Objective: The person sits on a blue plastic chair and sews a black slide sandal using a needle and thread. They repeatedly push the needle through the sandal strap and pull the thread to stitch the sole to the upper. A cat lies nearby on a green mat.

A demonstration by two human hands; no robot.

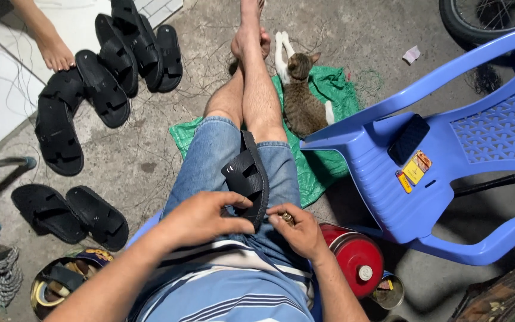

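Sandal: we saw the black sandal (pixel 247 176) lying on our lap, its near end inside the left grip.
Left hand (pixel 202 217): fingers closed around that end.
Right hand (pixel 298 229): beside the sandal, pinching a small tool (pixel 287 217).

A single camera is sitting on the person's head and looking steeply down over the striped shirt (pixel 233 286) and lap toward the concrete floor (pixel 144 161). It is facing forward along the outstretched legs (pixel 251 89), sitting close to both hands and taking in the blue plastic chair (pixel 448 167) at the right and the black sandals (pixel 102 77) at the left.
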